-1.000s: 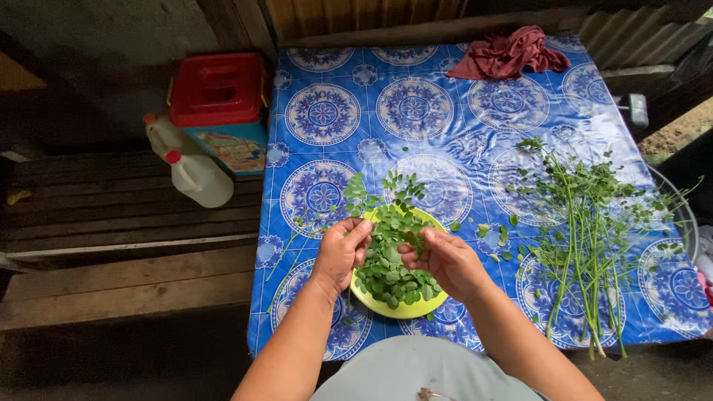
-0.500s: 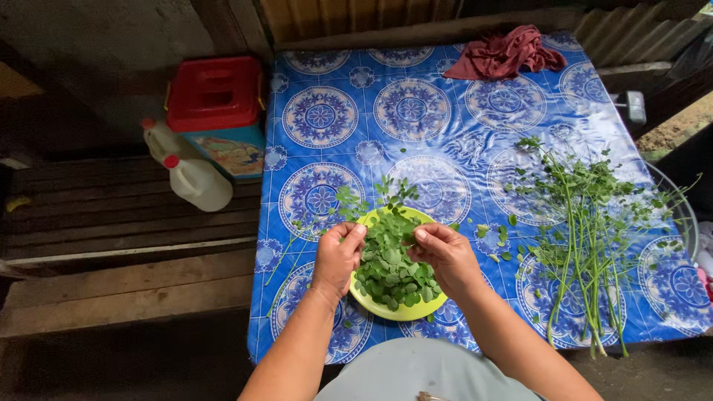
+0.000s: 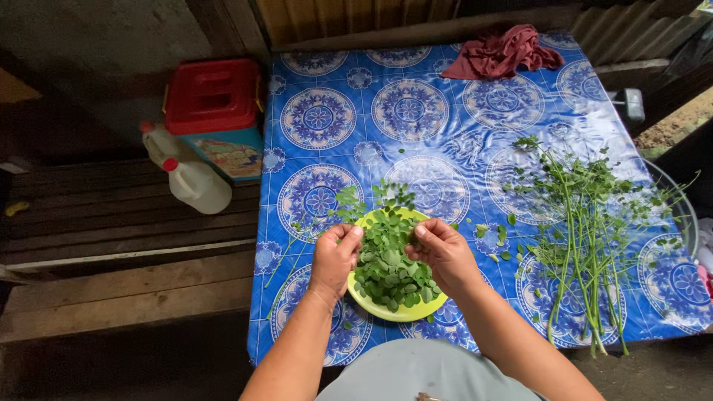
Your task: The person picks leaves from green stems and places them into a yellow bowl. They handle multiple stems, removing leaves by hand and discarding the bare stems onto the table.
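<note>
Together, left hand [image 3: 336, 256] and right hand [image 3: 443, 252] pinch a thin leafy green sprig [image 3: 386, 202] above the round yellow-green plastic plate [image 3: 405, 310] heaped with small picked green leaves [image 3: 388, 267]; bare green stalks [image 3: 583, 223] lie right.

A boxy container [image 3: 223, 122] with a red lid and pictured label stands left of the worktop [image 3: 445, 134], two white red-capped jugs [image 3: 194, 182] beside it.

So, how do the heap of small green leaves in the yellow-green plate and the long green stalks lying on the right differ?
The heap of small green leaves is loose, picked leaves; the long green stalks keep leaves on thin stems. The heap is piled in the yellow-green plate; the stalks lie spread on the blue patterned tablecloth. Both hands work above the heap; nothing touches the stalks. Both look like the same plant.
</note>
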